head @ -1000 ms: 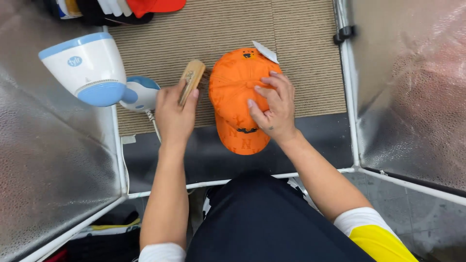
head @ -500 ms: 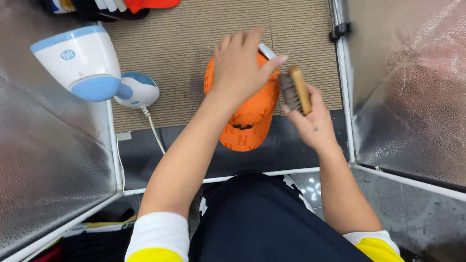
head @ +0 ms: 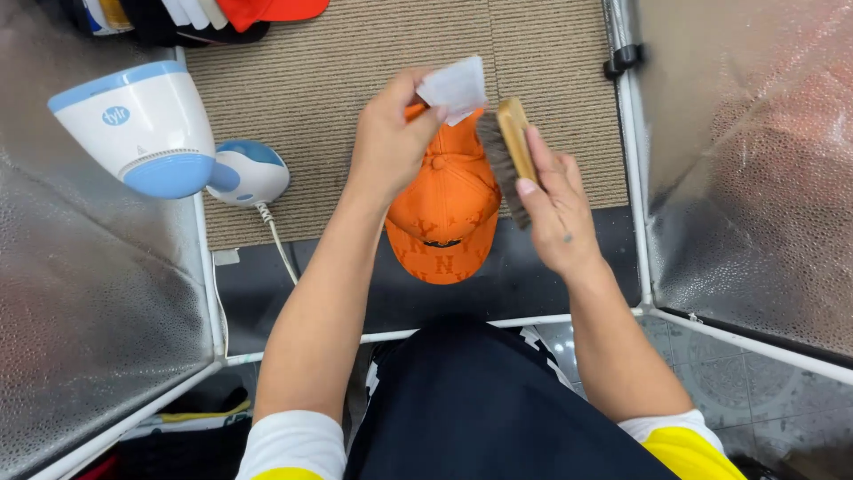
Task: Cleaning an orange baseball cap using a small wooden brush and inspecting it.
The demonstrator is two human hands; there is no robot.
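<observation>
Your left hand (head: pixel 386 142) is pinching the white tag (head: pixel 455 86), your right hand (head: pixel 555 209) gripping the brush (head: pixel 506 156); be sweeping its bristles lightly along the cap (head: pixel 444 222).

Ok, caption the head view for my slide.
Left hand pinching an orange cap's tag, right hand holding a brush.

Left hand (head: pixel 391 142) covered the far part of the orange cap (head: pixel 444 213); contact with the crown couldn't be confirmed. White tag (head: pixel 455 86) print was too small to make out. Brush (head: pixel 508 156) handle end sat hidden under the right hand (head: pixel 555 209). Stacked caps (head: pixel 191 16) were cut off by the top edge.
</observation>
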